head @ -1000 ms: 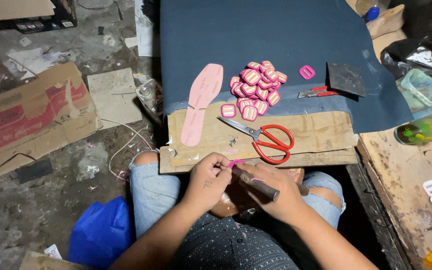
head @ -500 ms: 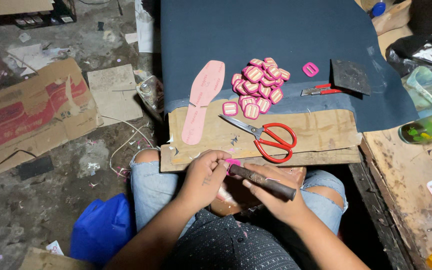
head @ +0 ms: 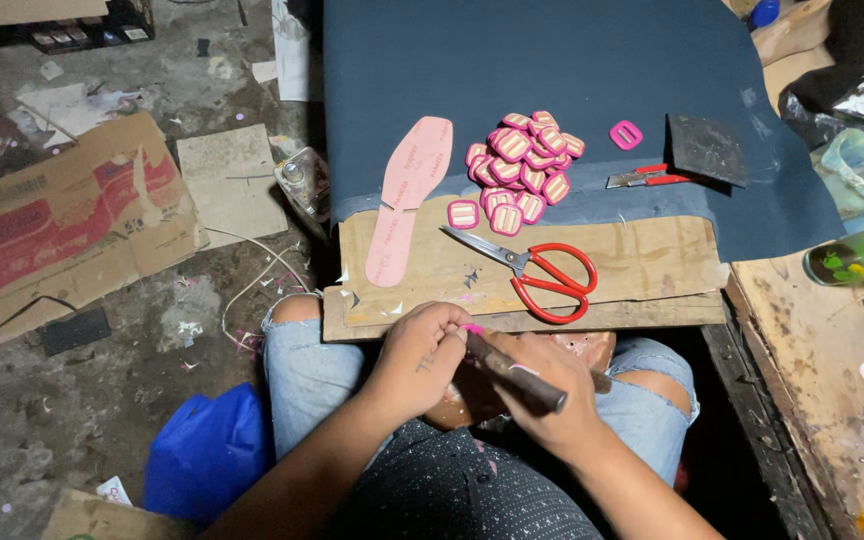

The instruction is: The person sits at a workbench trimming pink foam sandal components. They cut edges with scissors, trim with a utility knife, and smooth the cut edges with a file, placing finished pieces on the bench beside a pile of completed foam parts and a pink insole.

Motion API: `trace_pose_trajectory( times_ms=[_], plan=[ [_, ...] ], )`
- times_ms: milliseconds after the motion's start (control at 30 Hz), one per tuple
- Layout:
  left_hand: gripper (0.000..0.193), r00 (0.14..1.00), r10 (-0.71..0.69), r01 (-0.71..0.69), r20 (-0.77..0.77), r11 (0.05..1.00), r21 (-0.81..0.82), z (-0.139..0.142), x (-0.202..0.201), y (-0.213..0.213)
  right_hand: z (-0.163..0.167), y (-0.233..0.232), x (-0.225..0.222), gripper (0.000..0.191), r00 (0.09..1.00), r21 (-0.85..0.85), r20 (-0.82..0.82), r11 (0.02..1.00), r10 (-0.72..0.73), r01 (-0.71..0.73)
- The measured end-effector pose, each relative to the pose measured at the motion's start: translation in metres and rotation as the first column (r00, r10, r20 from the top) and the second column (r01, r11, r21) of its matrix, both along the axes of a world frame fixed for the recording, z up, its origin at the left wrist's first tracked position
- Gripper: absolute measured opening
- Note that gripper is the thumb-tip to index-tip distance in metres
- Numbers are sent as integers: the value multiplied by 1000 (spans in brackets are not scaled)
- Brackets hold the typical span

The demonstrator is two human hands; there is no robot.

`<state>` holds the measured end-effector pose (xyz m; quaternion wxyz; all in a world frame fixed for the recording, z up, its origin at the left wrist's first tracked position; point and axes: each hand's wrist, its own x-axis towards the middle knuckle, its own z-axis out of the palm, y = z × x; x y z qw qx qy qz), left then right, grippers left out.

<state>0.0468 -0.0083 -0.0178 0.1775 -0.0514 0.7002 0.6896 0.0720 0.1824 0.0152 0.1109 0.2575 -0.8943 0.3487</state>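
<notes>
My left hand (head: 417, 360) pinches a small pink piece (head: 472, 328) just below the front edge of a wooden board (head: 632, 265) lying across my knees. My right hand (head: 552, 385) grips a dark rod-shaped tool (head: 512, 372), its tip pressed at the pink piece. On the board lie red-handled scissors (head: 542, 275) and a pink sole-shaped cutout (head: 404, 195). A heap of several pink buckle-like pieces (head: 520, 165) rests where the board meets a dark blue sheet (head: 552, 70).
One pink buckle (head: 625, 134), a red cutter (head: 642, 178) and a dark square patch (head: 707, 148) sit on the blue sheet. Flattened cardboard (head: 62, 225) covers the floor at left, a blue bag (head: 202, 450) is by my left leg, a glass jar (head: 857, 258) stands right.
Both hands stay together at the board's front edge, shifting slightly; the left hand's fingers have curled closer over the pink piece and the tool's angle has changed a little.
</notes>
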Motion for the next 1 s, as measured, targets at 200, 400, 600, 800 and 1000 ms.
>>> trace_pose_trajectory(
  times_ms=[200,400,600,800,1000],
  plan=[
    [29,923,-28,-38,-384,986,-162,-17,-2,1,10,1,-5,39,992,96,-89,992,88,-79],
    [24,837,-3,-44,-547,996,-72,-15,-11,-3,5,14,-6,29,990,-137,51,983,130,-121],
    [16,989,-74,83,-129,994,65,-3,-7,-2,-8,23,-11,27,966,-246,258,968,19,47],
    [17,885,-142,129,-444,990,-59,-7,-8,-5,-4,22,-13,27,956,-257,292,964,15,64],
    [19,963,-128,146,-237,987,59,-10,-12,-1,16,12,-8,33,997,-11,6,997,82,-82]
  ],
)
